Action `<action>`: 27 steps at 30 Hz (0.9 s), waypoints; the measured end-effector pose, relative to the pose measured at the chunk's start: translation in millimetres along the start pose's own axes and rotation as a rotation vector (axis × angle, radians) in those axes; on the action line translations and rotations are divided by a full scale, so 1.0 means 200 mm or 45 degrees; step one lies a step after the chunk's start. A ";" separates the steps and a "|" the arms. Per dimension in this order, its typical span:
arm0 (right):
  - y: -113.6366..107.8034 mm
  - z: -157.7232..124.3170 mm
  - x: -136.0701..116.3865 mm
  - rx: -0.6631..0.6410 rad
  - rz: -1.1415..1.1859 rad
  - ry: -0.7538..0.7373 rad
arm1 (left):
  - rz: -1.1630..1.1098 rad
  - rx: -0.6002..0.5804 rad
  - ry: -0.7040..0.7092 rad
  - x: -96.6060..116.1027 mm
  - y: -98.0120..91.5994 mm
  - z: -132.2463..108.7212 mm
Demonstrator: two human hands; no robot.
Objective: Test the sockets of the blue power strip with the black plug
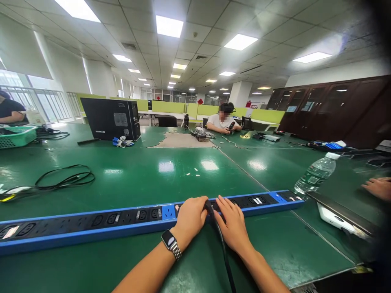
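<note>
A long blue-and-black power strip [131, 219] lies across the green table, its sockets facing up. My left hand [191, 215], with a watch [169, 241] on the wrist, is closed on the plug of a black power cord [222, 244]. The plug sits at the sockets near the middle of the strip; how deep it goes in is hidden by my fingers. Just right of the cord, my right hand [233, 226] rests on the strip with its fingers stretched out and its thumb beside the plug. The cord runs down between my forearms.
A water bottle [317, 173] stands past the strip's right end, near a dark flat device [342, 213] and another person's hand [378, 188]. A looped black cable [65, 179] lies left. Farther back are a computer tower [111, 120], gloves [123, 141] and a seated person [224, 122].
</note>
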State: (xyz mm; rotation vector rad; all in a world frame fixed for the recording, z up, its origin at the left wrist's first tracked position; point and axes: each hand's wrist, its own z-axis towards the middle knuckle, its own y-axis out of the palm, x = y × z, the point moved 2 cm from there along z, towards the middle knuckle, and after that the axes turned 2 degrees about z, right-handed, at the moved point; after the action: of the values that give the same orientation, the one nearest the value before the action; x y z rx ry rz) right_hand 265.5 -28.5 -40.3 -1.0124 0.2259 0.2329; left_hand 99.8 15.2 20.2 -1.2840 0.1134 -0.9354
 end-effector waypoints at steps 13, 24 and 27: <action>-0.11 0.15 -0.16 -0.080 0.463 -0.411 | 0.379 0.205 0.045 -0.28 -0.24 -0.42; -0.02 0.22 -0.70 -0.163 0.556 -0.395 | 0.499 0.239 -0.195 -0.50 -0.35 -0.58; 0.06 0.20 -0.73 -0.209 0.461 -0.361 | 0.458 0.223 -0.207 -0.49 -0.36 -0.59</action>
State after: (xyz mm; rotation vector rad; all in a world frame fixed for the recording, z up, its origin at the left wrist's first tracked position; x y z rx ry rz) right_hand 125.9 -1.0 12.3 -1.0833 0.1315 0.7289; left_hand -66.8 -9.6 1.3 -1.1251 0.1277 -0.5194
